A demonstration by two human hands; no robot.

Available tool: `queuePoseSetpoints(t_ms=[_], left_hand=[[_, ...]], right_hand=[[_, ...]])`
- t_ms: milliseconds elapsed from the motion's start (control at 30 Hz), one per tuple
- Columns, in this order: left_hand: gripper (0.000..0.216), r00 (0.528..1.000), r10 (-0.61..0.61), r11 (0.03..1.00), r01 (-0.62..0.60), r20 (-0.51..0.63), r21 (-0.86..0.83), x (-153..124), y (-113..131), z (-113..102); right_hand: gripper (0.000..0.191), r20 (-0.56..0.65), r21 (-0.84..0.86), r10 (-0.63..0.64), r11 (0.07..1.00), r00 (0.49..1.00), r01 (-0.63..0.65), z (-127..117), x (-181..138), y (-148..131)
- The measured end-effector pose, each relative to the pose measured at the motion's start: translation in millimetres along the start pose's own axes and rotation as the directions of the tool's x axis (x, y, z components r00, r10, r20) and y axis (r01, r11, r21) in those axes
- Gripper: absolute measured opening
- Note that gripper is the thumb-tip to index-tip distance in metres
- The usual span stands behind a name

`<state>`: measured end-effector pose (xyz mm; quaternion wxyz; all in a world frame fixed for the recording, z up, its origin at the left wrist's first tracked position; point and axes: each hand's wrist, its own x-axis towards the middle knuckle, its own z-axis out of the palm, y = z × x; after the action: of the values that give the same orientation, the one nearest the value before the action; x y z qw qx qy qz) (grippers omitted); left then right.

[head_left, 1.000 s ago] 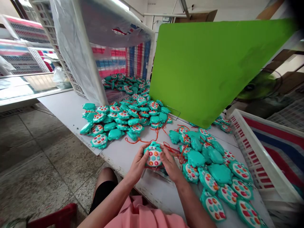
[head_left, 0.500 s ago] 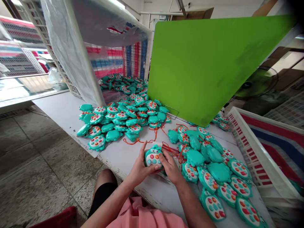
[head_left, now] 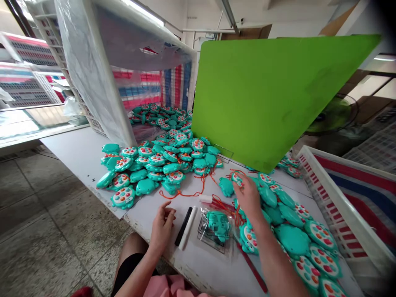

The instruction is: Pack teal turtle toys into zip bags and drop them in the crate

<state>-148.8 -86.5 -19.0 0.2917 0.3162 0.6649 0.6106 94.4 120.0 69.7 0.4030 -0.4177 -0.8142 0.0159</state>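
My right hand (head_left: 249, 200) reaches over the right-hand heap, its fingers bent round a teal pop-button toy (head_left: 236, 178) with a white face and coloured buttons; part of their grip is hidden. My left hand (head_left: 162, 227) hovers by the table's front edge, fingers loosely curled and apart, nothing visible in them. Beside it lie a black pen (head_left: 183, 227) and a white pen (head_left: 188, 229). Between my hands, a teal toy in a clear bag (head_left: 218, 225) lies on a small wire frame (head_left: 213, 242). Orange cords (head_left: 222, 202) trail from the right heap.
A large pile of teal toys (head_left: 156, 159) spills from a plastic-lined crate (head_left: 119, 103) at the left. Behind the table stands a green board (head_left: 260, 95). A white crate (head_left: 321, 194) is at the right. A red rod (head_left: 252, 266) lies near the front edge.
Both hands were holding a toy at the front; they have parted. My right hand went right to the heap, my left drew back leftward. The pens and bagged toy are now uncovered.
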Motion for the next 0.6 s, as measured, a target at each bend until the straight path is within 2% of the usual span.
queuePoseSetpoints(t_ms=[100,233,333,467,600], left_hand=[[0.043,1.000,0.007,1.000,-0.007,0.009,0.009,-3,-2,1],[0.041,1.000,0.003,1.000,-0.003,0.012,-0.002,-1,-2,1],[0.039,1.000,-0.015,1.000,0.015,0.006,-0.001,-2,1,1],[0.038,0.999,-0.031,0.998,0.031,-0.008,-0.049,-4,8,2],[0.035,1.000,-0.014,0.998,0.014,0.004,-0.061,-3,5,1]], right_hand=[[0.038,0.216,0.014,-0.017,1.000,0.976,0.014,59,34,-16],[0.043,0.317,-0.015,-0.021,1.000,0.948,0.027,125,72,-29],[0.048,0.378,-0.047,-0.001,0.999,0.926,0.021,155,84,-36],[0.046,0.419,-0.067,0.022,0.998,0.908,0.007,163,86,-39],[0.041,0.436,-0.038,-0.017,0.999,0.900,0.037,133,78,-39]])
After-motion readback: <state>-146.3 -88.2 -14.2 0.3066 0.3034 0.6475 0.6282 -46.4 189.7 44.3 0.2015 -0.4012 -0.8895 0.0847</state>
